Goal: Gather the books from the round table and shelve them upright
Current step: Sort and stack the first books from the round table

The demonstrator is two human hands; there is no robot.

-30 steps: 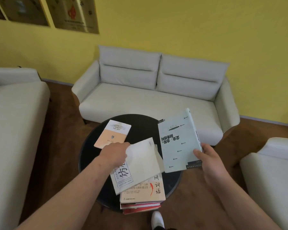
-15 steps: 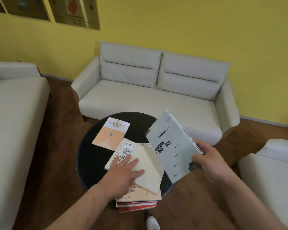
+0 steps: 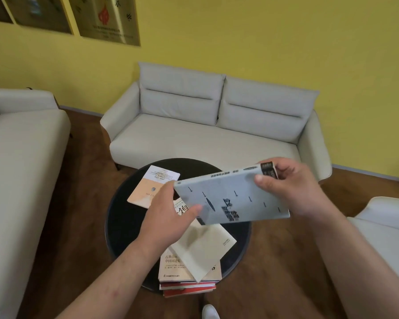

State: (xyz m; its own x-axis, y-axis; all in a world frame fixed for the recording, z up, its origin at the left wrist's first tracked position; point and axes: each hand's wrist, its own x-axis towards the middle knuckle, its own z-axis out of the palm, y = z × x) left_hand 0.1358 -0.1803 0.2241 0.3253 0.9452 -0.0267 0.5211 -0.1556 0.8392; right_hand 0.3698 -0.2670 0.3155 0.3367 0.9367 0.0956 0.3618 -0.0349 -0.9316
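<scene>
A round black table (image 3: 124, 217) stands on the brown wooden floor (image 3: 83, 203). On it, a peach-and-white paperback (image 3: 148, 187) lies behind a stack of books (image 3: 189, 272) at its near edge.

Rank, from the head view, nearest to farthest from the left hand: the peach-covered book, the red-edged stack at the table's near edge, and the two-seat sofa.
1. Peach-covered book, beside the left hand, farther back.
2. Red-edged stack, nearer the camera.
3. Two-seat sofa, beyond the table.

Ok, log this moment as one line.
pale blue book | both hands, left, right | above round table | stack waiting
</scene>
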